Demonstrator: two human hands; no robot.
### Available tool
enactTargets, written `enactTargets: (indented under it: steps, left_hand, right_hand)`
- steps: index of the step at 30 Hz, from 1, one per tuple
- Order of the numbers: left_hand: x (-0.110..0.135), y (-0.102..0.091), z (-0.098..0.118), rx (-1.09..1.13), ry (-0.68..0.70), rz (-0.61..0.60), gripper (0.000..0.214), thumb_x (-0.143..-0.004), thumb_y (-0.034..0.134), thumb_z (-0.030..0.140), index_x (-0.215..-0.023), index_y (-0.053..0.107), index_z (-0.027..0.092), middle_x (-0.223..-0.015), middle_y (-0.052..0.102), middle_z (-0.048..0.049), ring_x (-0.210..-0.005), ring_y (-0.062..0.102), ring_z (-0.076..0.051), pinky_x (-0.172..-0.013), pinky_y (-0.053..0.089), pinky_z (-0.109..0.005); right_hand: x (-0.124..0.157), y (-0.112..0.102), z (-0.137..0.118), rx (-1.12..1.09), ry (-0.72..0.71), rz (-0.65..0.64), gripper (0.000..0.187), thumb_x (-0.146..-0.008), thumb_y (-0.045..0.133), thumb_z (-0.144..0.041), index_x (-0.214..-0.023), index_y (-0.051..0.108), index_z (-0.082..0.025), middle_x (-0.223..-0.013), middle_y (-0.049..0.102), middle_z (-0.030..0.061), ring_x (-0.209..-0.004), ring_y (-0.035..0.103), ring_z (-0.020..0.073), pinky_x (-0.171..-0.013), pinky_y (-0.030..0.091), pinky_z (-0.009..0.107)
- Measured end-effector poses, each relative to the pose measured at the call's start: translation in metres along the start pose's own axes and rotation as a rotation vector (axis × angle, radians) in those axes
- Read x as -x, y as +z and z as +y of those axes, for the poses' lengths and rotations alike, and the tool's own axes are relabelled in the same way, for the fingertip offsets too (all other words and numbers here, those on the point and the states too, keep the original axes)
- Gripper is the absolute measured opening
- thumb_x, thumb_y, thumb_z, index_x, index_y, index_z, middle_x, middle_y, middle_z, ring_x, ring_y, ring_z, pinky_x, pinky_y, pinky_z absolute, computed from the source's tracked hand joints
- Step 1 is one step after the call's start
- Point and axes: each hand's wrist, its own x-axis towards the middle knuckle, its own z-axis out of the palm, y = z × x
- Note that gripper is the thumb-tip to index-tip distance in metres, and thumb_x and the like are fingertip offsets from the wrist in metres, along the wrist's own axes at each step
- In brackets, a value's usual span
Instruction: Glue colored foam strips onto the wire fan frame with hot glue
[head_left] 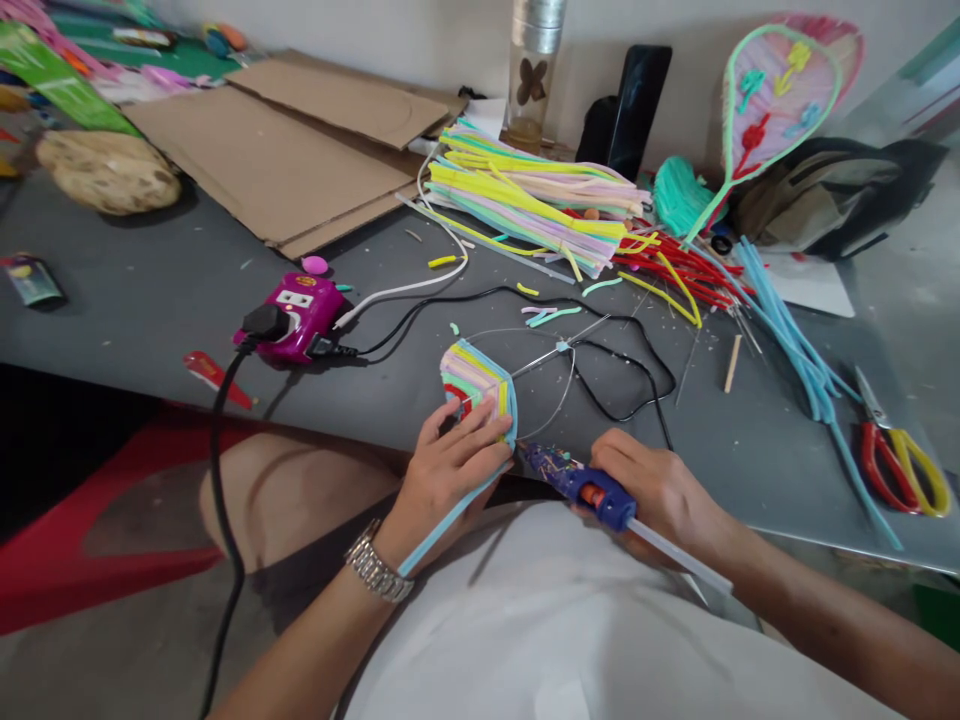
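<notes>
My left hand (457,475) wears a metal-banded watch (377,565) and presses its fingers on a striped piece made of pipe cleaners (480,375), holding it at the table's front edge. Bands of blue, yellow, pink, green and red run across that piece. From its outer edge a loose light blue pipe cleaner (446,522) trails down past my wrist. My right hand (649,480) is wrapped round a blue hot glue gun (600,495) with a clear glue stick (679,555) out of its back. The gun's nozzle is close to the blue edge, though contact cannot be told.
Behind lie a bundle of pastel pipe cleaners (525,205), cardboard sheets (292,160) and a purple power socket (311,310). A black cable (641,400) loops across the table. Scissors (892,460) and blue pipe cleaners (799,340) lie at the right. A wire hoop (576,375) sits behind the glue gun.
</notes>
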Motion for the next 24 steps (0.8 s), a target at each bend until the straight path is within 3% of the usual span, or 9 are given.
enactTargets:
  steps: [11, 16, 20, 24]
  left_hand:
    - [0.004, 0.005, -0.001, 0.029, -0.037, 0.027, 0.025, -0.093, 0.063, 0.008, -0.113, 0.066, 0.023, -0.125, 0.076, -0.0094, -0.134, 0.062, -0.027, -0.120, 0.040, -0.051]
    - [0.003, 0.005, -0.002, 0.037, -0.016, 0.048, 0.022, -0.093, 0.063, 0.007, -0.108, 0.066, 0.022, -0.124, 0.077, -0.0092, -0.131, 0.064, -0.027, -0.119, 0.041, -0.050]
    - [0.004, 0.007, -0.006, 0.063, 0.001, 0.086, 0.029, -0.090, 0.066, 0.004, -0.111, 0.067, 0.024, -0.125, 0.076, -0.0067, -0.129, 0.065, -0.026, -0.119, 0.043, -0.047]
    - [0.005, 0.011, -0.010, 0.126, -0.011, 0.144, 0.046, -0.087, 0.067, 0.005, -0.125, 0.066, 0.032, -0.128, 0.075, -0.0012, -0.124, 0.069, -0.026, -0.119, 0.045, -0.047]
  right_hand:
    - [-0.001, 0.005, 0.005, -0.086, -0.003, 0.028, 0.014, -0.096, 0.064, -0.032, -0.092, 0.057, -0.020, -0.089, 0.059, 0.0046, -0.076, 0.056, 0.0160, -0.065, 0.043, 0.027]
    - [0.009, -0.009, 0.022, -0.074, -0.030, 0.232, 0.025, -0.094, 0.069, -0.036, -0.112, 0.063, -0.020, -0.098, 0.069, 0.0088, -0.085, 0.065, 0.0196, -0.071, 0.050, 0.030]
    - [0.033, -0.024, 0.056, 0.188, 0.145, 0.466, 0.027, -0.094, 0.069, -0.036, -0.116, 0.065, -0.020, -0.090, 0.072, 0.0070, -0.076, 0.066, 0.0190, -0.071, 0.049, 0.031]
    - [0.055, -0.027, 0.090, 0.465, 0.378, 0.567, 0.023, -0.096, 0.064, -0.038, -0.107, 0.066, -0.018, -0.090, 0.074, 0.0096, -0.080, 0.069, 0.0234, -0.078, 0.047, 0.037]
